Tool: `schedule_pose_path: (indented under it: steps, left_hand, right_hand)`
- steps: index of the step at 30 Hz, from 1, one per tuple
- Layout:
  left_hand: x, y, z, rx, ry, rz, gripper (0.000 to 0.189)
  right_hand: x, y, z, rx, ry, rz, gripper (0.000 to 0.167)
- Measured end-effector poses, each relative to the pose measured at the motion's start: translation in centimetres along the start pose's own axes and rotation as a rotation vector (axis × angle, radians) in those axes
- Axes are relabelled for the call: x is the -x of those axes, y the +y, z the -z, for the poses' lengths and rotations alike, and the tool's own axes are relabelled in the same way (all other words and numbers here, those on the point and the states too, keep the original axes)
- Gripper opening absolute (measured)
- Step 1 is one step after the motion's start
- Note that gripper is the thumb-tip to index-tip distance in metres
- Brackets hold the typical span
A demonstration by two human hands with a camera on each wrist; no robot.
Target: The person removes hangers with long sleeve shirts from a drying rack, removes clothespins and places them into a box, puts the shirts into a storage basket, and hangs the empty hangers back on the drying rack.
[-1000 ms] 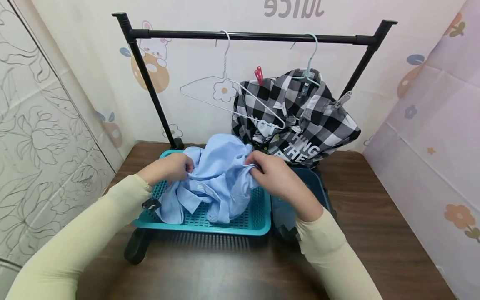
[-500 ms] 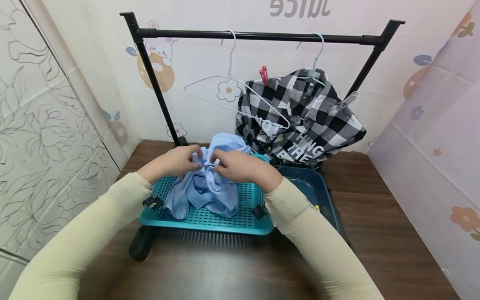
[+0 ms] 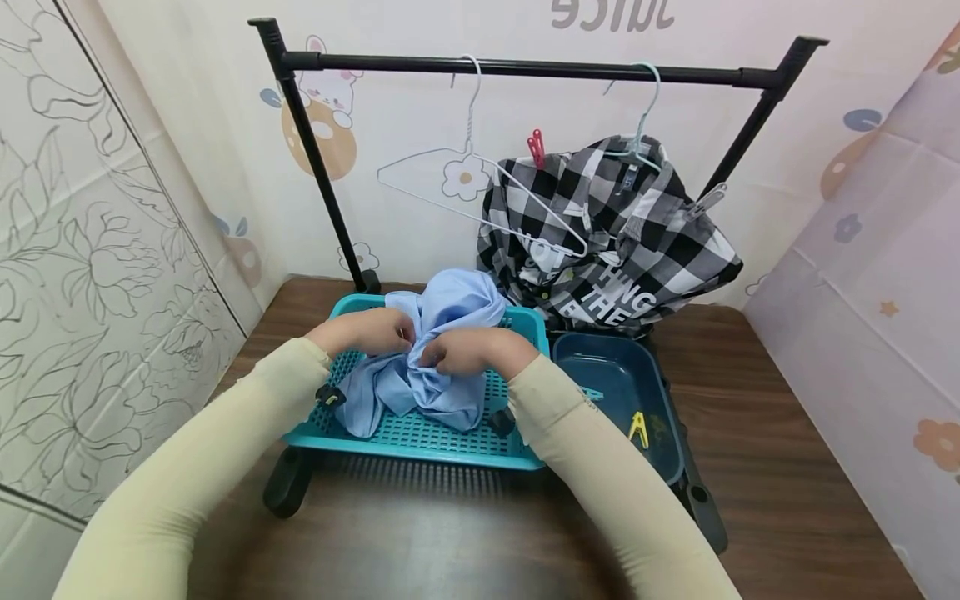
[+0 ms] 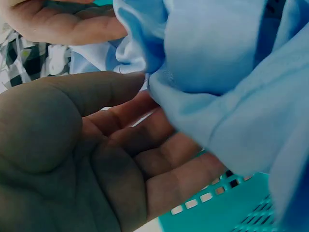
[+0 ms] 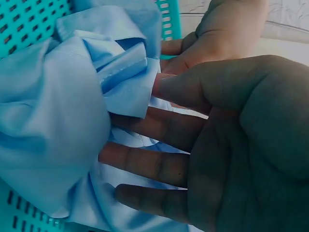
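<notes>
A crumpled light blue shirt [image 3: 457,304] lies in a teal perforated basket [image 3: 420,450], with part of it lifted between my hands. My left hand [image 3: 378,331] pinches a fold near the middle of the cloth. In the left wrist view the thumb meets the index finger at the fabric edge. Close beside it, my right hand [image 3: 472,350] holds another part. The right wrist view shows a stitched flap of the shirt [image 5: 128,79] between thumb and index finger, while the other fingers [image 5: 145,162] extend against the cloth.
A black rack [image 3: 525,67] stands behind the basket. On it hang a bare white wire hanger [image 3: 480,217] and a black-and-white checked shirt [image 3: 622,225] with a red clothespin [image 3: 536,150]. To the right, a dark blue tray [image 3: 600,358] holds a yellow clothespin [image 3: 638,429].
My right hand has moved left from the shirt's right side to beside my left hand, then slightly down. The cloth has gathered between them. The view has shifted slightly.
</notes>
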State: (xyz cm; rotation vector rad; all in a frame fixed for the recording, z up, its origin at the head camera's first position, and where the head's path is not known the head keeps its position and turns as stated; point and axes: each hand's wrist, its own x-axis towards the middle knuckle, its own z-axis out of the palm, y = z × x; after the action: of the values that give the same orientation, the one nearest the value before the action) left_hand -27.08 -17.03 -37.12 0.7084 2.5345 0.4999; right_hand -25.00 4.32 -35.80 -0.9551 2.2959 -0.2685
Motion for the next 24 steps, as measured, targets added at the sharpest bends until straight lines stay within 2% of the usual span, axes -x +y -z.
schedule_pose_path:
  steps: [8, 12, 16, 20, 24]
  left_hand:
    - [-1.3, -0.2, -0.7, -0.028, -0.083, 0.022, 0.011]
    - [-1.8, -0.3, -0.9, -0.045, -0.109, 0.049, 0.01]
    - [-2.4, -0.5, -1.0, -0.023, -0.125, 0.07, 0.01]
    - [-2.8, -0.9, -1.2, 0.0, -0.09, 0.061, 0.01]
    - [-3.1, -1.4, -1.4, -0.006, 0.018, 0.022, 0.011]
  right_hand:
    - [-1.2, 0.8, -1.1, 0.036, -0.031, -0.053, 0.04]
    - [-1.5, 0.7, -1.4, 0.044, -0.005, -0.059, 0.038]
    - [-2.1, 0.7, -1.8, 0.073, 0.034, -0.045, 0.036]
    - [-2.5, 1.0, -2.1, 0.105, 0.073, -0.009, 0.033]
    - [-2.5, 1.2, -2.1, 0.18, 0.156, 0.087, 0.025]
